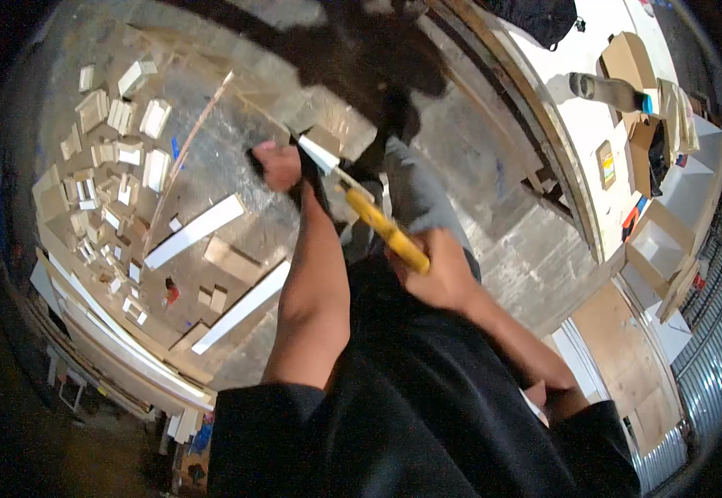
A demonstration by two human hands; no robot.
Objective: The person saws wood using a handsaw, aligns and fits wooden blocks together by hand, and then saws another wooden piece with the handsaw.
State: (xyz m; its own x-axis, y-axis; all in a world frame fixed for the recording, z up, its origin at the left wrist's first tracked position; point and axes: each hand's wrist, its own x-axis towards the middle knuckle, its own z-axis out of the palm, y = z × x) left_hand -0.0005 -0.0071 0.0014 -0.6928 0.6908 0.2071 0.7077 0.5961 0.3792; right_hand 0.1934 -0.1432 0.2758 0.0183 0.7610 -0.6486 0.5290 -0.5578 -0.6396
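Note:
My right hand (440, 270) is wrapped round the yellow handle (386, 228) of a long, slim tool whose exact kind I cannot make out. A thin, pale shaft (348, 181) runs from the handle towards a white strip (318, 155) in front of my legs. My left hand (280, 168) is held out beyond the strip's left side. It is blurred, so I cannot tell whether its fingers hold anything. A brown board piece (324, 141) shows just behind the strip.
Many small wood and white board offcuts (124, 116) lie on the floor at left, with long white strips (197, 232) nearer me. At right stands a white-topped table (573, 124) carrying a bottle (606, 91) and cardboard. White boxes (660, 241) sit beside corrugated metal (714, 349).

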